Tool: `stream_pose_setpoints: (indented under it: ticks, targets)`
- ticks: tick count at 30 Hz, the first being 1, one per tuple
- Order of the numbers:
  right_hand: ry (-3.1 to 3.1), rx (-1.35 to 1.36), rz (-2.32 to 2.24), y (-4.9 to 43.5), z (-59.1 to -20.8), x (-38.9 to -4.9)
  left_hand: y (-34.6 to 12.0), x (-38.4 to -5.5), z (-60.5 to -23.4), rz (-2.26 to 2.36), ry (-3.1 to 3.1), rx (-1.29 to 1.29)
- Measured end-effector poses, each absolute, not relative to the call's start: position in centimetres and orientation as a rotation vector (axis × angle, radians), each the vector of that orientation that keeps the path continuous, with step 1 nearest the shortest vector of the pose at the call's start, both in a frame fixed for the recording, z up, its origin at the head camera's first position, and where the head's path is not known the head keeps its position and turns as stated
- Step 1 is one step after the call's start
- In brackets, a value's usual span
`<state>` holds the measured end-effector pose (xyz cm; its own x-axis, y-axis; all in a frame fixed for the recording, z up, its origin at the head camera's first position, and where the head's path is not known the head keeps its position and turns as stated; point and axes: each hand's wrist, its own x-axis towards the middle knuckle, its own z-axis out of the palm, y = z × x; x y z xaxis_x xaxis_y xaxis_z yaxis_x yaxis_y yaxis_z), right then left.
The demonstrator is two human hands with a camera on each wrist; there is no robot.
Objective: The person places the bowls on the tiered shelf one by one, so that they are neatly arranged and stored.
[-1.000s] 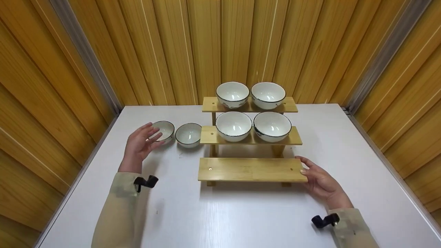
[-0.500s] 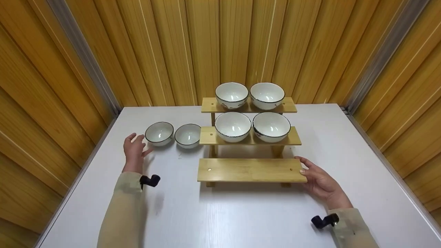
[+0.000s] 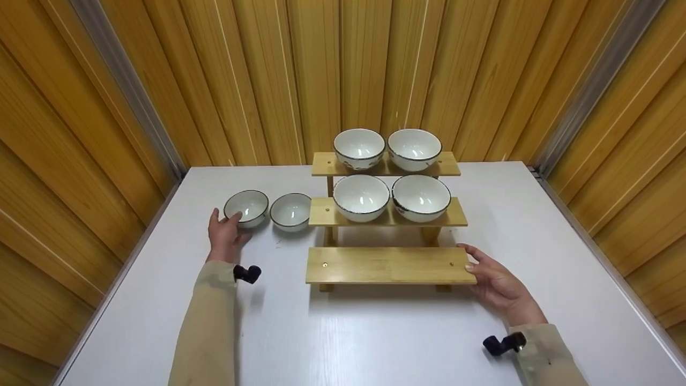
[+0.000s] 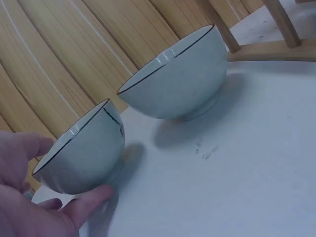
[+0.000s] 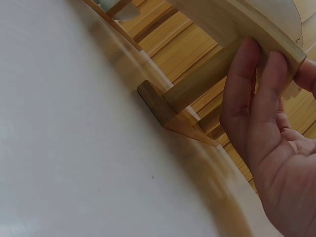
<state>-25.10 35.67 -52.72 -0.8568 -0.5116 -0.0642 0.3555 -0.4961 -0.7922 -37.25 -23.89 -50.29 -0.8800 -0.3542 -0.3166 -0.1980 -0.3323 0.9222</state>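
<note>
- Where the wooden stand (image 3: 386, 265) ends at its front right, the right hand (image 3: 498, 283) pinches it, thumb above, fingers beneath.
- Left of the stand, the left hand (image 3: 223, 236) grips a glossy, dark-rimmed pale bowl (image 3: 248, 202), fingers parted around it.
- Between them, a matching bowl (image 3: 291, 210).
- Higher on the stand, four white bowls (image 3: 362, 197), upright, dark-rimmed, in pairs.

A booth-like work area: wood-look panelled walls (image 3: 370, 69), grey metal corner posts (image 3: 131, 80), plain white table (image 3: 386, 343).

Room above lowest shelf (image 3: 388, 265), bowls (image 3: 361, 199) behind
</note>
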Motion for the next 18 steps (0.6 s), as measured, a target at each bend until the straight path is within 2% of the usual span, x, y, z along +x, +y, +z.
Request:
stream_pose_setpoints:
  ticks: [7, 18]
  targets:
    - [1.157, -0.252, -2.337, 35.8, -52.8, -25.1, -23.3, -37.6, -50.0, -2.535, -1.585, 0.738]
    - [1.245, -0.248, -2.299, 35.8, -52.6, -25.1, -23.1, -36.2, -48.8, -2.455, -1.605, 0.711]
